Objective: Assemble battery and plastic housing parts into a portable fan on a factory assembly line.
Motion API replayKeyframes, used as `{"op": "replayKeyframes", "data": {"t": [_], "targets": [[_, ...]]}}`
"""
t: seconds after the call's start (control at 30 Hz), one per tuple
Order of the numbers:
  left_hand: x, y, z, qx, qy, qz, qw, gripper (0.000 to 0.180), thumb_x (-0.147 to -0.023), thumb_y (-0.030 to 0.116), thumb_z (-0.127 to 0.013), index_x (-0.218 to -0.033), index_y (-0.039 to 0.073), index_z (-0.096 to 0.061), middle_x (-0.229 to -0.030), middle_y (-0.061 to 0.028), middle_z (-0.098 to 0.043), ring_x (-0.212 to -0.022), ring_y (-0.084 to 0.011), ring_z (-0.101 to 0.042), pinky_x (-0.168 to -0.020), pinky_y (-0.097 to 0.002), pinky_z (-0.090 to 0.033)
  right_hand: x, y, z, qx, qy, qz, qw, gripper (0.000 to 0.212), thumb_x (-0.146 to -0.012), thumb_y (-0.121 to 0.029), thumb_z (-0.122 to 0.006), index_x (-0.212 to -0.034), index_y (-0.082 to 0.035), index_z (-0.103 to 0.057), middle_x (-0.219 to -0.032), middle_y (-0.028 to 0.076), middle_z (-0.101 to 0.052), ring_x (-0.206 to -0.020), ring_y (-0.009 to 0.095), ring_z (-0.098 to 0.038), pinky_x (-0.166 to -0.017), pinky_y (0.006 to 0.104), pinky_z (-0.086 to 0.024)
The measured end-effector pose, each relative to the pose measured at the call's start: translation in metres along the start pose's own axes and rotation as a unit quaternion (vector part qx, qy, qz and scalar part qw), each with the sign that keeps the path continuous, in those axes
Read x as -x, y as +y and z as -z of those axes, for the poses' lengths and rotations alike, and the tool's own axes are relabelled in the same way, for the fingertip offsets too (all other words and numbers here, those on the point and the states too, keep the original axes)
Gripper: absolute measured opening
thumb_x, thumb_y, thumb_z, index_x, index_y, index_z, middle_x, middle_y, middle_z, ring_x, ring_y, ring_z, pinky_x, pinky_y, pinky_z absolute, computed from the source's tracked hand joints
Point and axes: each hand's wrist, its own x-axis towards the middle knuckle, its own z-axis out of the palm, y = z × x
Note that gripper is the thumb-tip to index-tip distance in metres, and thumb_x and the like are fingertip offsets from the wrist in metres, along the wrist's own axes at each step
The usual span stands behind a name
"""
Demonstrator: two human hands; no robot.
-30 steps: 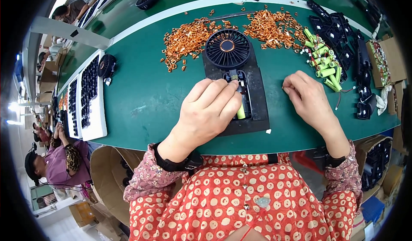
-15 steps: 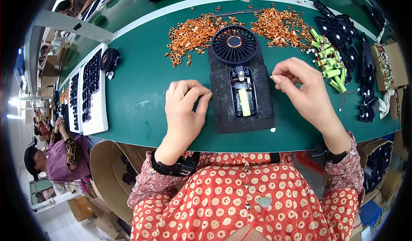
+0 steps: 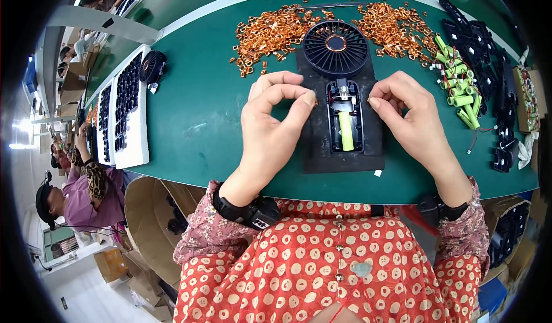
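A small black handheld fan [image 3: 310, 50] with a round, ribbed head lies on a dark pad [image 3: 316, 161]. Its handle casing [image 3: 358, 136] is uncovered, and a yellow-green battery cell [image 3: 345, 130] sits inside, below a small white connector [image 3: 344, 93]. To the left of the casing, my left hand [image 3: 267, 124] pinches thumb against forefinger, with a tiny reddish bit showing at the tips. On the other side my right hand [image 3: 415, 116] is also pinched, close to the casing's upper right edge. What its fingertips hold is too small to make out.
Piles of small orange copper-coloured clips [image 3: 270, 32] lie behind the fan. Wired green battery cells [image 3: 460, 84] and black casing parts [image 3: 480, 47] are heaped at the right. White trays [image 3: 135, 144] of black parts and another fan [image 3: 152, 65] stand left. A co-worker [image 3: 95, 199] sits far left.
My left hand has moved up and right, and its thumb and forefinger have closed together. The right hand has come in closer to the casing. The whole view has shifted slightly.
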Motion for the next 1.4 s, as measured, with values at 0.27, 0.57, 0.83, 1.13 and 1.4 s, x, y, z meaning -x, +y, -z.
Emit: {"op": "replayKeyframes", "data": {"t": [0.27,0.57,0.83,1.13,1.4], "targets": [[-0.001,-0.003,-0.018,-0.016,0.002,0.005,1.000,0.006,-0.082,0.009,-0.075,-0.084,0.004,-0.072,-0.109,-0.0093,-0.065,-0.107,-0.0232,-0.058,-0.094,-0.0361,-0.044,-0.001,0.000,0.002,-0.033,-0.003,-0.001,0.999,0.008,-0.089,-0.007,-0.067,-0.090,-0.001,-0.063,-0.079,0.005,-0.054,-0.064,0.012,-0.055,-0.058,0.0264,-0.044],[-0.002,-0.005,-0.017,-0.040,-0.016,-0.013,0.999,0.008,-0.083,0.010,-0.075,-0.084,0.003,-0.070,-0.109,-0.0097,-0.064,-0.107,-0.0238,-0.058,-0.094,-0.0363,-0.045,-0.001,0.001,0.004,-0.024,-0.023,-0.002,0.999,0.006,-0.089,-0.004,-0.065,-0.090,0.001,-0.061,-0.083,0.004,-0.054,-0.072,0.012,-0.055,-0.061,0.0257,-0.043],[-0.007,-0.006,-0.012,-0.001,-0.048,0.027,0.998,0.010,-0.084,0.011,-0.074,-0.085,0.002,-0.070,-0.109,-0.0097,-0.065,-0.107,-0.0241,-0.058,-0.094,-0.0365,-0.044,-0.003,0.002,0.003,-0.020,-0.017,0.006,1.000,0.009,-0.090,-0.008,-0.066,-0.089,0.000,-0.061,-0.081,0.006,-0.054,-0.066,0.016,-0.055,-0.059,0.0293,-0.045],[-0.004,-0.005,-0.023,-0.080,-0.014,-0.050,0.995,0.012,-0.080,0.004,-0.073,-0.087,0.004,-0.064,-0.108,-0.0096,-0.063,-0.104,-0.0253,-0.058,-0.091,-0.0369,-0.046,-0.002,0.001,0.003,-0.018,-0.005,0.003,1.000,0.008,-0.089,-0.008,-0.066,-0.089,-0.001,-0.062,-0.080,0.006,-0.054,-0.063,0.014,-0.054,-0.058,0.0281,-0.044],[-0.003,-0.009,-0.030,-0.039,0.016,-0.060,0.997,0.024,-0.076,-0.004,-0.068,-0.095,0.005,-0.058,-0.103,-0.0092,-0.060,-0.099,-0.0271,-0.056,-0.088,-0.0369,-0.045,0.000,-0.009,0.000,0.026,0.021,-0.050,0.998,0.006,-0.086,-0.006,-0.069,-0.085,-0.001,-0.066,-0.078,0.003,-0.054,-0.058,0.008,-0.049,-0.053,0.0243,-0.040]]}}
